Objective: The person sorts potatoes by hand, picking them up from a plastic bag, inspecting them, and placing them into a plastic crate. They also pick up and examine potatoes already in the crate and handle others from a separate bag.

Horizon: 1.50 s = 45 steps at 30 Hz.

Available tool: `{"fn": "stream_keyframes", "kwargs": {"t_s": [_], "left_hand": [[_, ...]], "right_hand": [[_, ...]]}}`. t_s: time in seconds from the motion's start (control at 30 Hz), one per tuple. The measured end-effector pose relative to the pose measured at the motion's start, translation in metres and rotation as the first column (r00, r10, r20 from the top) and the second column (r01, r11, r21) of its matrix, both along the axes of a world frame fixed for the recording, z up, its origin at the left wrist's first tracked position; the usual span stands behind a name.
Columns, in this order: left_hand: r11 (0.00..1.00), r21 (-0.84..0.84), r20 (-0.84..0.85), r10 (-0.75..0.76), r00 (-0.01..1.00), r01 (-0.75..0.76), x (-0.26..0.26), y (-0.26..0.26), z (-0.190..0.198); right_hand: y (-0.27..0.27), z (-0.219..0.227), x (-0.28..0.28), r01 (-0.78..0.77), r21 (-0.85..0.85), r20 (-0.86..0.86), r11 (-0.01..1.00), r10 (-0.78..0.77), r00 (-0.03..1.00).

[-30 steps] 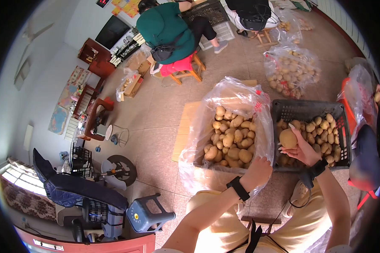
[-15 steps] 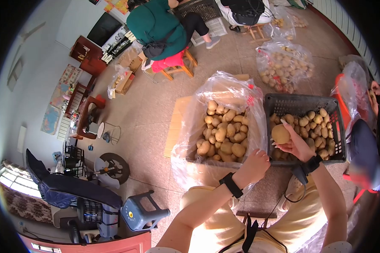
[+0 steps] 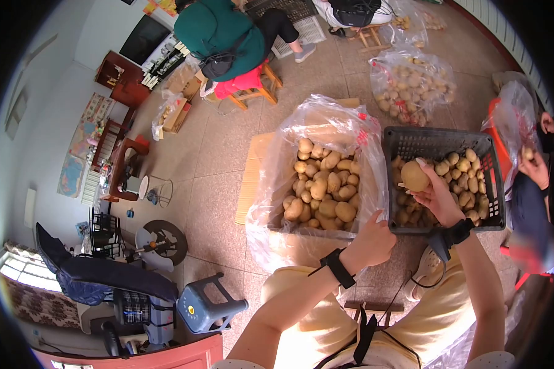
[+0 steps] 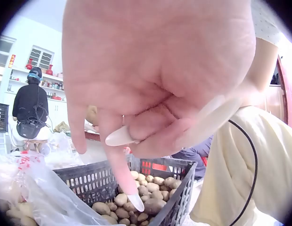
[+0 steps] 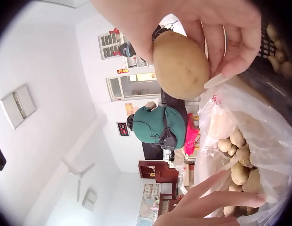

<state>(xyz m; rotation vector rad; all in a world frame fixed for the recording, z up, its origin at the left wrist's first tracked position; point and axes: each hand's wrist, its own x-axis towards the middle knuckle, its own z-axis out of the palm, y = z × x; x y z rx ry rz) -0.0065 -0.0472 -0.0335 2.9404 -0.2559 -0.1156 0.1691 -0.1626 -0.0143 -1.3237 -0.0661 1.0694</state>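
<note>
My right hand (image 3: 436,198) grips a large round potato (image 3: 415,176) between thumb and fingers, above the black plastic crate (image 3: 393,231). In the right wrist view the pale brown skin of this potato (image 5: 180,65) shows up close. My left hand (image 3: 372,241) is near the front right corner of the box lined with clear plastic (image 3: 258,209), holding nothing. Seen in the left wrist view, the left hand (image 4: 155,70) has some fingers bent and others reaching down loosely. Potatoes (image 3: 319,188) fill the lined box, and more potatoes (image 3: 468,169) lie in the crate.
A clear bag of potatoes (image 3: 412,86) stands on the floor behind the crate. To the right are a red-orange tub (image 3: 497,135) and another person's hand (image 3: 535,169). A blue stool (image 3: 203,304) is at left, and a person in green (image 3: 212,40) sits farther back.
The head view has shifted slightly. My right hand keeps hold of the potato over the crate, and the left hand stays by the box corner. At right, another person's hand has come into view.
</note>
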Motion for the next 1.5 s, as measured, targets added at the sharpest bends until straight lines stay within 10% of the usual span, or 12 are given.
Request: {"fn": "stream_keyframes", "kwargs": {"t_s": [0.27, 1.5], "left_hand": [[1.0, 0.019, -0.039, 0.005, 0.999, -0.005, 0.004, -0.004, -0.002], [0.993, -0.065, -0.038, 0.098, 0.994, -0.101, -0.003, 0.009, 0.014]], "right_hand": [[-0.002, -0.001, 0.003, -0.044, 0.08, -0.168, 0.996, 0.057, 0.984], [0.001, 0.011, -0.006, -0.162, 0.162, 0.112, 0.973, 0.145, 0.983]]}}
